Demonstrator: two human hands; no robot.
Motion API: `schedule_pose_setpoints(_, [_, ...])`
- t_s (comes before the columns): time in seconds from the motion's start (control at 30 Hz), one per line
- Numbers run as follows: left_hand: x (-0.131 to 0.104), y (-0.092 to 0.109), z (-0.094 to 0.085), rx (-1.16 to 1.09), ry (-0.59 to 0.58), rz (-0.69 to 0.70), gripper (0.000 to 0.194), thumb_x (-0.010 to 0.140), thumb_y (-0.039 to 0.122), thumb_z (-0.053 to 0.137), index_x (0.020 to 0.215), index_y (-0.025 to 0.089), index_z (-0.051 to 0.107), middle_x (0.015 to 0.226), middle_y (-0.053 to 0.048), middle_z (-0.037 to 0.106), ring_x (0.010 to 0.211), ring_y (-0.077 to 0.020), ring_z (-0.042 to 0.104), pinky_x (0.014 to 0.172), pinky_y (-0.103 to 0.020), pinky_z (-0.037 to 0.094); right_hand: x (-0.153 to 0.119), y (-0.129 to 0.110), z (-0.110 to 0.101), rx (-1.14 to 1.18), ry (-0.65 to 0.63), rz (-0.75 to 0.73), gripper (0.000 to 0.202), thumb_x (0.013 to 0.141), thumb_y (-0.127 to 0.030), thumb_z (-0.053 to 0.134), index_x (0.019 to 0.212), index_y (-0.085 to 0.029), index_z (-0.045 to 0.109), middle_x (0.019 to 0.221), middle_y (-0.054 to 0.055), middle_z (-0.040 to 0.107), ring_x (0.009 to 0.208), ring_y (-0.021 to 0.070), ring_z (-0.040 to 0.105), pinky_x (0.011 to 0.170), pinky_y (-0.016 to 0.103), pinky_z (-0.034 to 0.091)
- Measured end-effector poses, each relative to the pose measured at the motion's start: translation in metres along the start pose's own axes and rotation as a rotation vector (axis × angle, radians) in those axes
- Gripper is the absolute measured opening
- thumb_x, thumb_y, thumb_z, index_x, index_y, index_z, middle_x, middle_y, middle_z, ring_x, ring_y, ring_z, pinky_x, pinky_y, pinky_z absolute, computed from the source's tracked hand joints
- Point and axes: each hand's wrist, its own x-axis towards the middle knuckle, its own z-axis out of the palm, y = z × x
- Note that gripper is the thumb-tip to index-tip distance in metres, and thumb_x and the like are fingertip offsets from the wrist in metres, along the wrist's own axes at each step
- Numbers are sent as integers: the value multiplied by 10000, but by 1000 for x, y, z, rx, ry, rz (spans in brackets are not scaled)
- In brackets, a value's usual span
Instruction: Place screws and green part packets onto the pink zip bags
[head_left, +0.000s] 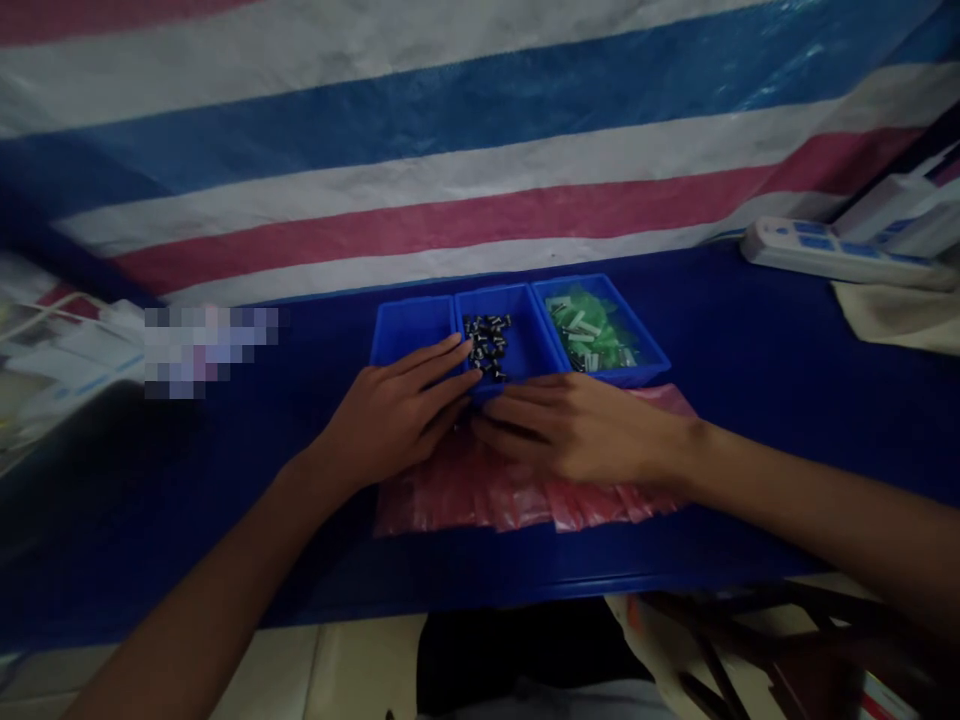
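My left hand lies over the front of the left blue bin, its fingers reaching to the middle blue bin. Small black parts are gathered in that middle bin. My right hand is at the middle bin's front edge, fingers bent and pointing left, close to my left fingertips. Whatever lies between the fingertips is hidden or too small to name. Pink plastic bags lie in a row under and in front of both hands. The right blue bin holds green plastic with light, strip-like pieces.
A white power strip stands at the back right, beside a beige cloth. White items are at the left. A striped sheet hangs behind the blue table. A dark chair frame shows below the table.
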Motion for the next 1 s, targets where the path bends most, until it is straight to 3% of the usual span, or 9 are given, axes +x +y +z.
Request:
schedule_pose_setpoints(0.1, [0,0,1,-12,7,-6,272,1095,253,565,1276,142,735,1411,-148,717,1336,-280,691,989,-388,682,-8,-2,-6,290,125,244,233,1042,-81,556,1152,-116,758,1027,109,793,842,175,749,706,293,593])
schedule_pose_setpoints(0.2, [1,1,2,-12,5,5,273,1100,258,561,1278,140,732,1411,-146,716,1325,-285,698,1015,-405,673,-9,-5,-13,597,186,495,172,993,-120,673,1103,-172,794,919,44,787,740,135,724,697,261,585])
schedule_pose_setpoints(0.37, [1,1,3,-27,19,0,266,1096,258,580,1266,127,738,1400,-141,723,1295,-296,718,1021,-443,674,-6,-7,-20,824,210,687,94,972,-277,773,1014,-212,827,824,17,786,686,133,715,626,246,580])
schedule_pose_setpoints(0.5, [1,0,3,-29,-2,-9,277,1098,270,574,1277,132,735,1420,-145,708,1307,-293,711,1020,-440,674,-4,-11,-19,1132,275,869,141,960,-266,768,1067,-202,834,804,1,786,554,91,679,530,210,575])
schedule_pose_setpoints(0.6, [1,-1,3,-57,5,-24,276,1104,280,565,1271,147,740,1412,-134,716,1311,-282,709,1047,-429,659,-2,-14,-17,1298,332,922,166,932,-248,800,1081,-183,835,782,-6,787,521,80,677,533,198,596])
schedule_pose_setpoints(0.73, [0,-1,3,-51,-5,-37,263,1095,272,584,1280,161,734,1421,-123,714,1326,-274,699,1040,-409,661,0,-17,-16,1338,372,908,112,920,-223,817,1021,-182,840,814,1,792,535,71,680,550,186,606])
schedule_pose_setpoints(0.87, [0,0,2,-55,-26,-41,275,1097,274,577,1302,167,726,1433,-114,708,1327,-279,698,1041,-425,664,0,-17,-17,1401,386,904,206,936,-240,810,1139,-204,820,772,-18,775,558,81,690,563,186,610])
schedule_pose_setpoints(1.0, [1,0,0,-53,-22,-32,271,1100,266,570,1298,166,726,1433,-120,707,1347,-276,684,1037,-420,669,-2,-17,-16,1370,362,888,123,973,-307,782,967,-187,810,746,-13,743,576,79,690,565,172,597])
